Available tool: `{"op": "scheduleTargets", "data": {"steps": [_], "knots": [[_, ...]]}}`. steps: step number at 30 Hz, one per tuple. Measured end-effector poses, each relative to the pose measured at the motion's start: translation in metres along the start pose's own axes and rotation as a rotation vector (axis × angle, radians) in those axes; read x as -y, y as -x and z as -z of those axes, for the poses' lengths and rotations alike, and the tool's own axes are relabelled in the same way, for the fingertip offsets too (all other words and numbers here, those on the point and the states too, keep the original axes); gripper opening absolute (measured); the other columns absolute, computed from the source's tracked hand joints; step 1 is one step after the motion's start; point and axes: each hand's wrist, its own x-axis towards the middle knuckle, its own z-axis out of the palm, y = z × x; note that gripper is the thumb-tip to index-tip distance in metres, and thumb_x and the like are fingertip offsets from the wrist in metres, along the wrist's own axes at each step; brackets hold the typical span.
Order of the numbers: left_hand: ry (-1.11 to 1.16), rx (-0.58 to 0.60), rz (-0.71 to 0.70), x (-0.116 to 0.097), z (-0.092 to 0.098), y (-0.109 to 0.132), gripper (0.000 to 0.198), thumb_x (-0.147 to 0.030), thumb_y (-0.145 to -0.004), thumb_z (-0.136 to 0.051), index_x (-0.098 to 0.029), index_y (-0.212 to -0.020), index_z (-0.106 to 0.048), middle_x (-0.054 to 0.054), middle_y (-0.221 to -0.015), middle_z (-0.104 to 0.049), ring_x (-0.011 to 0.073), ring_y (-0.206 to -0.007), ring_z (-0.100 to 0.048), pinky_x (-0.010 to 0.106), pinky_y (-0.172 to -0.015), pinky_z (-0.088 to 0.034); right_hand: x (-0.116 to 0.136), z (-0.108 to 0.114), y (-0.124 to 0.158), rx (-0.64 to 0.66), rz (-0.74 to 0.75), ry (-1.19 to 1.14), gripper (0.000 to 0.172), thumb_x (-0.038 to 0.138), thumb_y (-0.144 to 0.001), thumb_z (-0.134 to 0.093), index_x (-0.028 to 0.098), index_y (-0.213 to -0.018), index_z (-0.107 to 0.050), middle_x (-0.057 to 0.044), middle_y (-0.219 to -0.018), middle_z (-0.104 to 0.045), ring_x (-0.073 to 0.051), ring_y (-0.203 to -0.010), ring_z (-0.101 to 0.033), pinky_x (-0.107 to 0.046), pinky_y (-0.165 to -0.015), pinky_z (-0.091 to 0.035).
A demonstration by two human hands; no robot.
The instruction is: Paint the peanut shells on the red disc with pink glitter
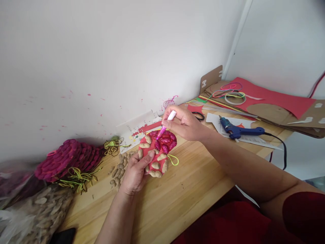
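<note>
My left hand [135, 173] grips a red disc [151, 165] by its lower left edge, thumb on top. Whole peanuts [155, 165] in their shells sit all over its face. Those at the upper right [165, 148] are coated in glittery magenta, while the others are plain tan. My right hand [183, 122] is closed around a slim glitter glue pen [163, 129] with a white end and a pink body. Its tip points down at the coated peanuts, and I cannot tell whether it touches them. A yellow-green cord loop [174, 160] sticks out from the disc's right side.
Loose peanuts [119, 171] lie left of the disc. Beyond them stand stacked magenta discs [68, 159] with yellow-green cords [78, 178], and a plastic bag of peanuts [48, 210]. At right are a blue glue gun [241, 131], black-handled scissors [198, 116], a tape roll [235, 98] and red sheets [269, 98].
</note>
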Motion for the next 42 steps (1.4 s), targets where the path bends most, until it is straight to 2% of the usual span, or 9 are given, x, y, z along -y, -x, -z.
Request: {"op": "scheduleTargets", "data": {"steps": [3,6,12,17,23,29,33,39,42], "knots": [[-0.037,-0.017,-0.04,0.001,0.0,0.0,0.035,-0.032,-0.062,-0.097,-0.013,-0.08,-0.075,0.004,-0.069,-0.073,0.0129,-0.054,-0.063,0.024,-0.053,-0.053,0.002,0.0,0.001,-0.016,0.032,0.065,0.014,0.028,-0.093,-0.068,0.019,-0.089,-0.058,0.001,-0.079,-0.063,-0.012,-0.071,-0.056,-0.024,-0.062,-0.041],[-0.121,-0.006,-0.124,0.004,0.004,-0.002,0.029,-0.034,-0.07,-0.094,-0.013,-0.083,-0.078,0.007,-0.079,-0.077,0.0152,-0.062,-0.067,0.026,-0.06,-0.055,0.004,-0.001,0.001,0.011,0.026,0.047,0.013,0.029,-0.095,-0.066,0.019,-0.09,-0.058,0.0,-0.082,-0.066,-0.012,-0.072,-0.058,-0.025,-0.064,-0.043],[-0.283,0.01,-0.221,0.01,0.01,-0.004,0.024,-0.038,-0.082,-0.085,-0.015,-0.084,-0.079,0.005,-0.077,-0.077,0.0124,-0.058,-0.063,0.023,-0.058,-0.053,0.003,-0.002,0.002,-0.047,0.109,0.205,0.011,0.027,-0.095,-0.065,0.019,-0.09,-0.06,-0.001,-0.083,-0.069,-0.014,-0.079,-0.061,-0.029,-0.076,-0.045],[-0.381,-0.011,-0.224,0.012,0.013,-0.004,0.028,-0.043,-0.085,-0.081,-0.016,-0.09,-0.078,0.006,-0.083,-0.079,0.015,-0.064,-0.066,0.026,-0.061,-0.053,0.004,-0.003,0.003,-0.008,0.074,0.169,0.013,0.03,-0.096,-0.065,0.02,-0.091,-0.06,-0.001,-0.084,-0.07,-0.015,-0.077,-0.062,-0.029,-0.073,-0.045],[-0.561,-0.047,-0.337,0.008,0.009,-0.002,0.031,-0.046,-0.089,-0.076,-0.015,-0.091,-0.079,0.008,-0.087,-0.08,0.0177,-0.073,-0.069,0.028,-0.071,-0.055,0.006,-0.007,0.004,-0.051,0.142,0.277,0.012,0.029,-0.096,-0.065,0.02,-0.089,-0.061,-0.002,-0.083,-0.069,-0.017,-0.082,-0.06,-0.031,-0.076,-0.044],[-0.622,-0.085,-0.36,0.006,0.006,-0.001,0.035,-0.049,-0.09,-0.073,-0.015,-0.087,-0.078,0.008,-0.08,-0.079,0.0163,-0.064,-0.067,0.026,-0.062,-0.053,0.005,-0.007,0.003,-0.036,0.203,0.294,0.01,0.026,-0.097,-0.064,0.02,-0.089,-0.06,-0.002,-0.083,-0.069,-0.016,-0.081,-0.06,-0.032,-0.079,-0.044],[-0.656,-0.106,-0.343,0.007,0.008,-0.002,0.037,-0.051,-0.091,-0.072,-0.014,-0.088,-0.077,0.01,-0.083,-0.08,0.0187,-0.068,-0.07,0.029,-0.066,-0.056,0.007,-0.006,0.003,-0.038,0.233,0.336,0.01,0.024,-0.095,-0.065,0.02,-0.088,-0.06,-0.002,-0.081,-0.067,-0.017,-0.08,-0.058,-0.033,-0.08,-0.044],[-0.689,-0.107,-0.314,0.01,0.006,-0.002,0.039,-0.053,-0.092,-0.069,-0.015,-0.092,-0.076,0.009,-0.082,-0.079,0.0205,-0.068,-0.071,0.031,-0.064,-0.057,0.01,-0.01,0.005,0.071,0.273,0.363,0.009,0.022,-0.095,-0.066,0.019,-0.089,-0.061,-0.003,-0.083,-0.068,-0.018,-0.085,-0.059,-0.033,-0.082,-0.046],[-0.726,-0.134,-0.325,0.01,0.006,-0.001,0.038,-0.053,-0.091,-0.07,-0.015,-0.089,-0.075,0.009,-0.081,-0.079,0.0204,-0.069,-0.071,0.03,-0.064,-0.057,0.01,-0.011,0.005,0.072,0.28,0.392,0.005,0.019,-0.094,-0.065,0.02,-0.091,-0.061,-0.004,-0.086,-0.069,-0.019,-0.088,-0.06,-0.035,-0.085,-0.046]]}}
